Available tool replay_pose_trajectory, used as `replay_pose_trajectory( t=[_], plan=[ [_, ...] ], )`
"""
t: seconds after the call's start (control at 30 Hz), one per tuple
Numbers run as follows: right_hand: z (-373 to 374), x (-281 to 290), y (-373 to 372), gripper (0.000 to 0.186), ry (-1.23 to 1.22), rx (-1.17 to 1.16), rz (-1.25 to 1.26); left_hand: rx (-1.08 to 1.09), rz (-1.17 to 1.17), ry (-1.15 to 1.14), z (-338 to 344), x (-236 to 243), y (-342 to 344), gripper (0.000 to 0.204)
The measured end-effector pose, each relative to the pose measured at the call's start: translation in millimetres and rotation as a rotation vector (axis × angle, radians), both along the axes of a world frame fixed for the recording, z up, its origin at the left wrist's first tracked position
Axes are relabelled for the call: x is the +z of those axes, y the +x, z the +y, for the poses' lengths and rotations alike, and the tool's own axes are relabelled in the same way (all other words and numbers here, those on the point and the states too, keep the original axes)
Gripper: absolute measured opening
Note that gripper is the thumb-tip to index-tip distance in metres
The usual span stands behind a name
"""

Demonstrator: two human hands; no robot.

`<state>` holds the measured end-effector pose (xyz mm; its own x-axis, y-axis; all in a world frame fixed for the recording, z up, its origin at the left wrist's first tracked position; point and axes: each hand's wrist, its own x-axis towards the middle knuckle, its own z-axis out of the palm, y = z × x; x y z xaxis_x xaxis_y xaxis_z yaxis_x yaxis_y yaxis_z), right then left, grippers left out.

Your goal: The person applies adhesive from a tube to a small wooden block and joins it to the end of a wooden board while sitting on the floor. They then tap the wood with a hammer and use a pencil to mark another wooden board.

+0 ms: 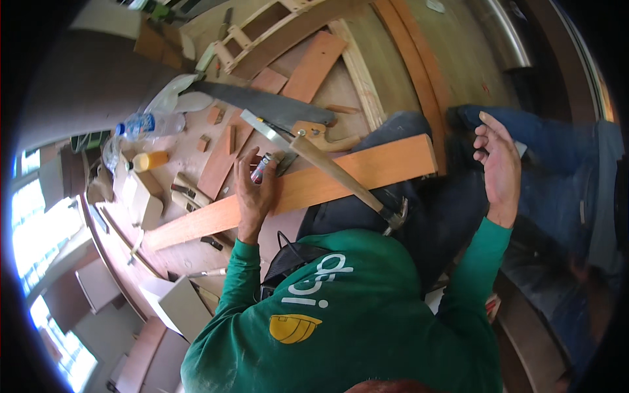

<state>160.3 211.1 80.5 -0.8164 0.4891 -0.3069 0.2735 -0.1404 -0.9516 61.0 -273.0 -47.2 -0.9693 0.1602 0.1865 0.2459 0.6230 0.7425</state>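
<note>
My left hand (252,200) is closed around a small red-and-blue cylinder (261,169) with a pale end. It rests by the near edge of a long orange-brown plank (393,164), which slants from lower left to upper right across my lap. A claw hammer (334,169) with a wooden handle lies over the plank, its metal head toward my lap. Beyond it are a metal-bladed square (262,128) and a handsaw (255,101) with a wooden handle. My right hand (499,160) is raised at the right, fingers loosely curled and apart, with nothing visible in it.
A person in blue jeans (550,157) is close on my right, blurred. Wood offcuts (318,65) and a slatted wooden frame (262,33) lie farther off. Left are a water bottle (151,126), an orange-filled bottle (151,160) and a hand plane (187,193).
</note>
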Motion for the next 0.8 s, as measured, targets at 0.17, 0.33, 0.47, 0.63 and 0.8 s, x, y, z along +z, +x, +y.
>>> replay_pose_trajectory(
  t=[0.17,0.33,0.47,0.63,0.8],
  plan=[
    [-6,-10,77,0.047,0.027,-0.234,-0.017,-0.138,0.016,-0.068,15,-2,-19,0.050],
    [-5,-15,139,0.049,0.013,-0.397,-0.011,-0.253,0.048,-0.094,23,-7,-34,0.053],
    [-5,-13,178,0.047,0.002,-0.480,0.005,-0.310,0.048,-0.116,31,-8,-51,0.058],
    [-4,-34,232,0.039,-0.002,-0.580,-0.096,-0.235,-0.213,-0.057,35,2,-40,0.057],
    [-41,-71,311,0.040,-0.057,-0.561,-0.420,-0.452,-0.125,-0.190,7,-23,-65,0.057]
  ],
)
